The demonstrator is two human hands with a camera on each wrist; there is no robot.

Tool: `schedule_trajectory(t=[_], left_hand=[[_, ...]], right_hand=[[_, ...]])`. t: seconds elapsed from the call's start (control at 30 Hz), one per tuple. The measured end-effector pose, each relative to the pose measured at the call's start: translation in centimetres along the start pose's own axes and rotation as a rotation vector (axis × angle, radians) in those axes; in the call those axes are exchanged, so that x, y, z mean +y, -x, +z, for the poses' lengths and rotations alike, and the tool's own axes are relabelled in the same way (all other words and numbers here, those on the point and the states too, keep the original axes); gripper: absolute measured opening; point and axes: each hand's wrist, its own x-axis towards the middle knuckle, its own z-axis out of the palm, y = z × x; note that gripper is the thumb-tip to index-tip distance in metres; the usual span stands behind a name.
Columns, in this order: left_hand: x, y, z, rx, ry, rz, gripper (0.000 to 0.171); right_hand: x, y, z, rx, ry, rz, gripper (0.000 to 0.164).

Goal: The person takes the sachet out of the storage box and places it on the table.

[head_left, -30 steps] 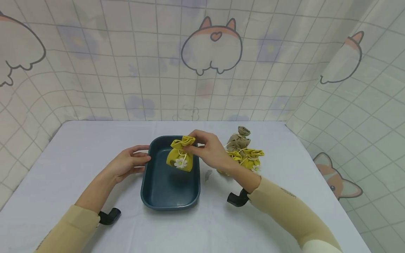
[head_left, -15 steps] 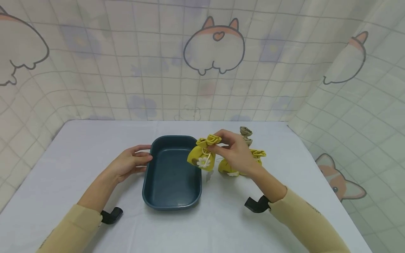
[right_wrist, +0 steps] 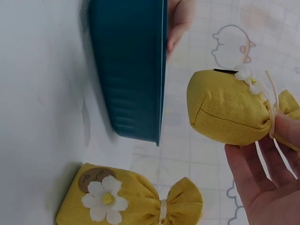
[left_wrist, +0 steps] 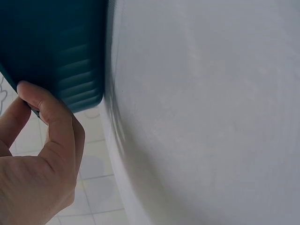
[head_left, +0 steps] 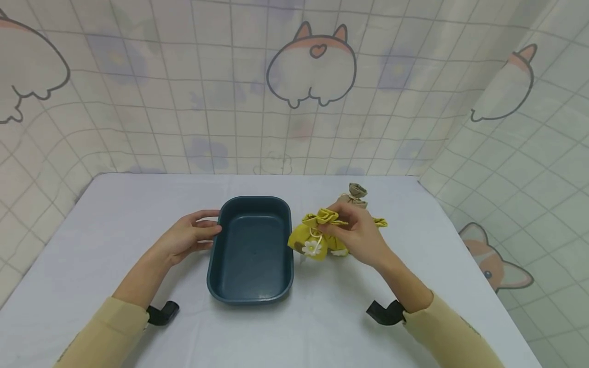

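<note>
A dark teal rectangular tray (head_left: 250, 271) stands on the white-covered table. My left hand (head_left: 190, 237) holds its left rim; in the left wrist view, thumb and fingers (left_wrist: 56, 115) pinch the tray's edge. To the right of the tray, my right hand (head_left: 359, 235) pinches a yellow drawstring pouch (head_left: 300, 241) by its gathered neck. A white flower decorates that pouch, and the right wrist view shows it raised above the table. Behind it, another yellow pouch (right_wrist: 136, 194) with a white flower rests on the table, partly hidden in the head view.
A tan drawstring pouch (head_left: 357, 191) stands behind my right hand, mostly covered by it. A further yellow pouch neck (head_left: 380, 222) peeks out right of the hand. A patterned curtain (head_left: 248, 117) rises along the table's back edge.
My right hand has carried the yellow pouch from over the tray rightward, past its right rim, and slightly lower, near the other pouches. My left hand keeps its hold on the tray.
</note>
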Motion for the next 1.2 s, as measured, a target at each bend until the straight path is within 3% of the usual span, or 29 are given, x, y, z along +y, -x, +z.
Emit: schedule_trajectory(t=[0.57,1.2], left_hand=[[0.0,0.0,0.0,0.008,-0.002,-0.006,0.067],[0.1,0.0,0.0,0.005,0.0,-0.001,0.065]], right_hand=[[0.8,2.4,-2.9,0.0,0.099,0.046,0.016],[3.5,4.3,-6.2,-0.099,0.138,0.091,0.016]])
